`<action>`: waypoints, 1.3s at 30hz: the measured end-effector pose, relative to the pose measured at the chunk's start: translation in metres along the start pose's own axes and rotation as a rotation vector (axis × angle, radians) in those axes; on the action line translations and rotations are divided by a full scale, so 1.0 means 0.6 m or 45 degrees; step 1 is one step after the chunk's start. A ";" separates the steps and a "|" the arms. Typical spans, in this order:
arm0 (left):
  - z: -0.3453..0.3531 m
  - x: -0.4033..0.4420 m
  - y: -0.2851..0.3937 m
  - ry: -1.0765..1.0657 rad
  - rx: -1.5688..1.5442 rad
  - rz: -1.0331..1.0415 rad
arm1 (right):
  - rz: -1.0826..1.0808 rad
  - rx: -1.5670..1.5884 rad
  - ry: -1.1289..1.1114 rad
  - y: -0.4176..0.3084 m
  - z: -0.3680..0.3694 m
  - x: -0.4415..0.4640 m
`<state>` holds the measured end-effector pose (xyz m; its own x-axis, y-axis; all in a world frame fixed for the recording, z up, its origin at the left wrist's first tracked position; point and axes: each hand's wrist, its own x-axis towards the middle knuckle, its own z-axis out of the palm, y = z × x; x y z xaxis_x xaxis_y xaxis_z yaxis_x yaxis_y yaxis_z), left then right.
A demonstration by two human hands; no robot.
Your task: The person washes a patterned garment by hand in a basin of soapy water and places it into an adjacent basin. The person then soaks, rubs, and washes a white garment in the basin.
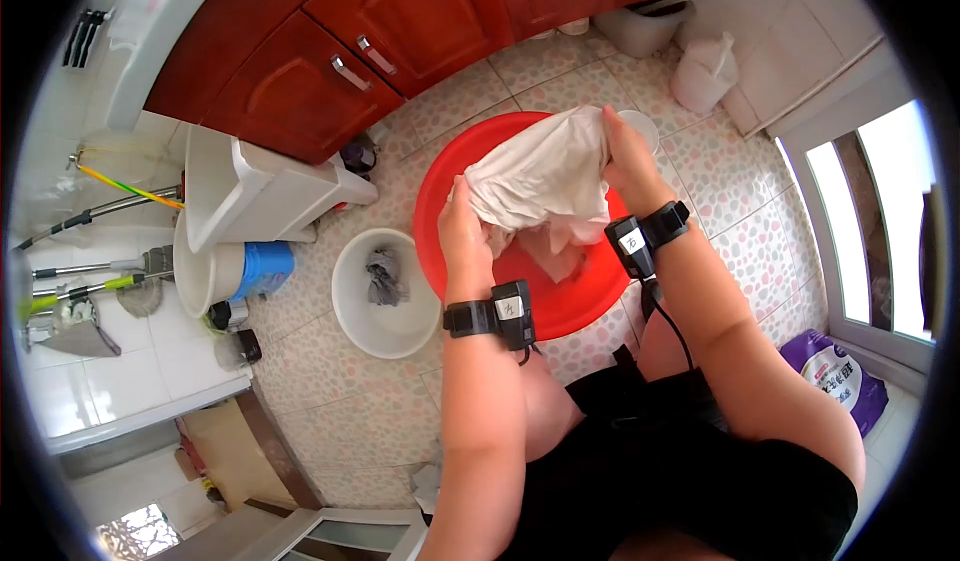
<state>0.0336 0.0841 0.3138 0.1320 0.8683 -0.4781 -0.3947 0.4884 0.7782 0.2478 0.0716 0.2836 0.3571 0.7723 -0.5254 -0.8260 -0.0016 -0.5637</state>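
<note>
A white cloth is stretched between my two hands over a large red basin on the tiled floor. My left hand grips the cloth's left edge, its fingers partly hidden by the fabric. At the upper right corner of the cloth, my right hand is closed on it. Below the raised cloth, more pale, wet-looking fabric lies in the basin. Left of the red basin stands a white basin holding a small grey cloth.
Red cabinets run along the far side. A white washboard-like sink unit and a blue-banded bucket stand left. Mops hang farther left. A purple bag lies right, below a glazed door; a white bin stands upper right.
</note>
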 end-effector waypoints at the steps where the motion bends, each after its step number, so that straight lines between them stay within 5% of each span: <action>1: 0.001 0.000 0.001 -0.003 0.003 -0.001 | -0.003 0.006 -0.024 0.005 -0.003 0.006; 6: -0.003 0.013 -0.005 -0.274 -0.128 0.121 | 0.065 -0.008 -0.158 -0.002 0.003 -0.007; 14: -0.008 0.025 -0.016 -0.318 -0.148 0.079 | 0.078 -0.173 -0.213 -0.006 0.011 -0.019; 28: 0.018 -0.009 0.007 -0.228 -0.181 -0.017 | 0.083 -0.225 -0.182 -0.001 -0.004 0.004; 36: -0.014 0.012 -0.003 -0.068 0.134 0.246 | 0.130 -0.225 -0.275 0.000 -0.014 0.006; 38: -0.053 0.019 -0.038 0.054 0.408 0.044 | -0.138 -2.544 -0.486 -0.001 -0.029 -0.001; 39: -0.078 0.039 -0.058 0.170 0.677 -0.141 | -0.215 -2.848 -0.395 0.011 -0.049 -0.013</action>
<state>0.0078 0.0834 0.2568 0.0164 0.8078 -0.5892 0.1322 0.5824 0.8021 0.2524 0.0468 0.2650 0.1087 0.8848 -0.4531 0.9263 -0.2555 -0.2768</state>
